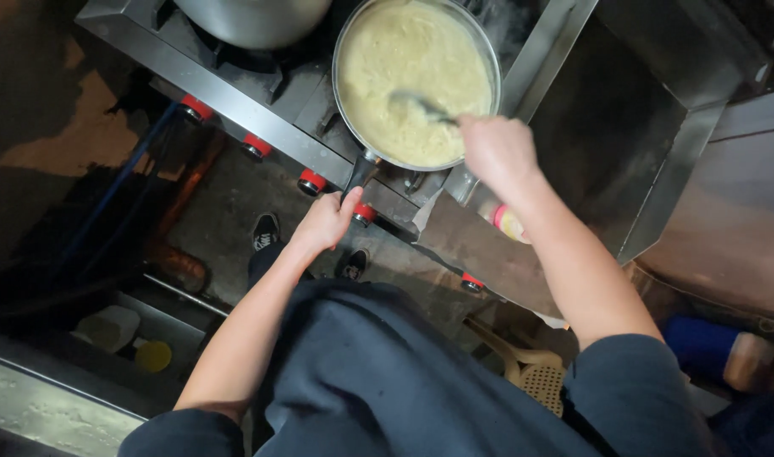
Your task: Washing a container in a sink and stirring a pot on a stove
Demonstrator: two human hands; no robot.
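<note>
Dark blue cloth [378, 381] of the person's top fills the foreground, both bare forearms reaching forward over a gas stove [234, 101]. Left hand [323, 222] is clenched around the black handle [359, 172] of a shallow metal frying pan [416, 80], which sits on the right-hand burner, well apart from a second steel pot [256, 19] on the burner to its left. Right hand [498, 152] grips the stem of a spoon [421, 105] whose bowl is sunk in the pan's contents.

The pan is round, thin-walled and bright at the rim, filled almost to the edge with a pale yellow, thick, lumpy mash [404, 59]. Judged from its fill, it is likely heavy and front-loaded, the metal stiff and hot; the insulated handle appears the only safe place to hold, close to the pan wall for leverage. The contents look soft and sticky rather than runny, so slopping seems unlikely, though a tilt could shift the mass.

Red control knobs [312, 181] line the stove front; a blurred bottle [505, 222] lies below the right wrist.
</note>
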